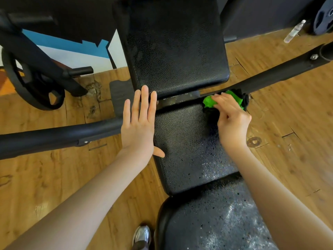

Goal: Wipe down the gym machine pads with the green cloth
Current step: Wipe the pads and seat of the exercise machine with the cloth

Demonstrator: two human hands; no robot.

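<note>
My right hand (pixel 232 120) has the green cloth (pixel 223 101) bunched under its curled fingers, pressed at the far right corner of the middle pad (pixel 183 141), just where that pad meets the gap before the upper pad (pixel 176 51). My left hand (pixel 138 123) is flat, fingers straight and close together, holding nothing; its fingertips reach the near left corner of the upper pad and the thumb lies on the middle pad's left edge. As I judge it, the wiping is partway: the stretch of the middle pad nearest my right fingers looks dark and even, while toward my wrist that pad carries a pale speckled film, and the near pad (pixel 216 222) below my forearm is streaked with the same whitish marks, so those remain to be done. Whether the upper pad beyond my fingertips has been wiped I cannot tell. Of containers, only a clear bottle (pixel 293 31) lies on the floor far beyond my right hand; what it holds I cannot make out.
</note>
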